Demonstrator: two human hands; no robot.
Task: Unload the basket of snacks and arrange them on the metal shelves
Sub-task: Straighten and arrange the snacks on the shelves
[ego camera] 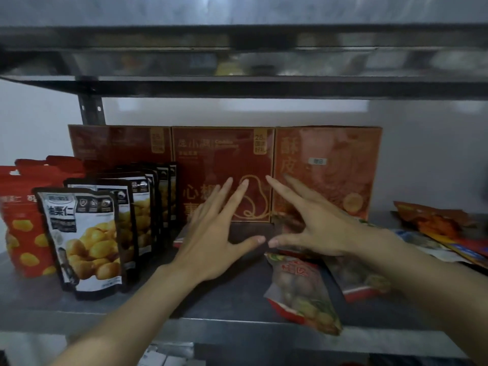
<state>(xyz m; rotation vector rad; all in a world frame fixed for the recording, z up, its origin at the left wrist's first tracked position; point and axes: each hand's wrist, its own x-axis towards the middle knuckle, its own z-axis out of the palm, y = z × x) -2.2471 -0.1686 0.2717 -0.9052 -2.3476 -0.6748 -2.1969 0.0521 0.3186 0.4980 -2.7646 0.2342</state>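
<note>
Both my hands reach over the metal shelf [232,294] with fingers spread and straight, holding nothing. My left hand [216,233] hovers in front of the middle red box [223,154]. My right hand [309,223] is just beside it, in front of the orange-red box [330,165], thumbs nearly touching. A third red box [118,143] stands at the back left. Several black chestnut pouches [87,239] stand in a row on the left. A red snack bag [301,289] lies flat below my right hand. The basket is not in view.
Red pouches with yellow dots [21,223] stand at the far left. Loose orange and mixed packets [438,223] lie at the right end of the shelf. Another shelf board [237,85] runs close overhead, held by a post [91,109] at the back left.
</note>
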